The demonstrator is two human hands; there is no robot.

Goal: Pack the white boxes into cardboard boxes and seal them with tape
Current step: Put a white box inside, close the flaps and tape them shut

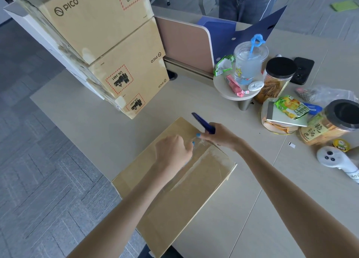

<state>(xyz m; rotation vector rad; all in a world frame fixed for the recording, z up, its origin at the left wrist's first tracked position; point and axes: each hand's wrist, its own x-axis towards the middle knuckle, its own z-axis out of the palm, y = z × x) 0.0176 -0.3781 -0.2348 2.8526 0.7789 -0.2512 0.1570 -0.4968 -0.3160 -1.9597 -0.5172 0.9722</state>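
The flat brown cardboard box [186, 197] lies closed on the pale beige table [87, 121], in the lower centre of the frame, one corner past the table's near edge. A strip of clear shiny tape [202, 162] runs along its top seam. My left hand [172, 152] rests curled on the box top with the thumb at the tape's far end; I cannot tell whether it pinches the tape. My right hand [219, 135], just beside it, grips a dark blue cutting tool [203, 122] pointing up-left. A stack of 3 brown printed cartons [124, 67] stands at upper left.
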